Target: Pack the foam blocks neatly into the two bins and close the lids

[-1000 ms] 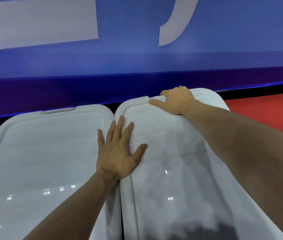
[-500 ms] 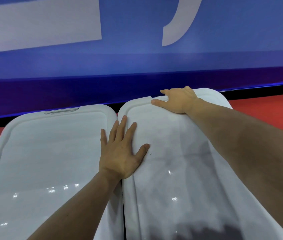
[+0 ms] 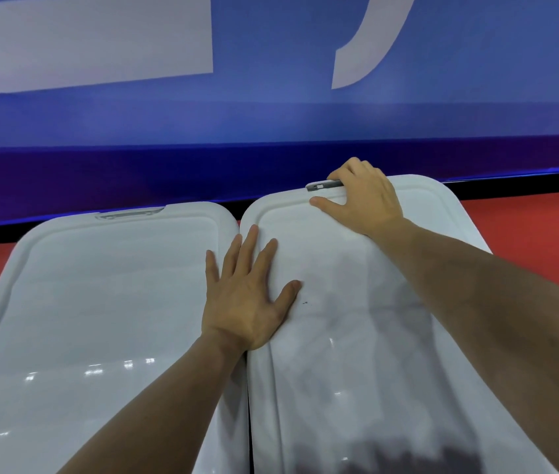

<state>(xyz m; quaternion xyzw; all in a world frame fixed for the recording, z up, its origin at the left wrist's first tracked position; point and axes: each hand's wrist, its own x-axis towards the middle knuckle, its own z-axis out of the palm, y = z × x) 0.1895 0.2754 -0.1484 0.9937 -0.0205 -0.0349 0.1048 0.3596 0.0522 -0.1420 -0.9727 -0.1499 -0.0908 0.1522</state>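
Two white bins stand side by side with their lids down, the left lid (image 3: 100, 302) and the right lid (image 3: 339, 336). My left hand (image 3: 247, 299) lies flat with spread fingers across the seam between them, mostly on the right lid's left edge. My right hand (image 3: 363, 196) is at the far edge of the right lid, fingers curled over the grey latch (image 3: 322, 185) and thumb on the lid's top. The left lid's grey latch (image 3: 131, 213) lies flat at its far edge. No foam blocks are visible.
A blue wall banner (image 3: 271, 114) with white shapes rises right behind the bins. Red floor (image 3: 527, 220) shows to the right and left of the bins.
My right hand shifted at the far edge and its fingers now curl over the grey latch, which has come into view. My left hand stayed flat in place.
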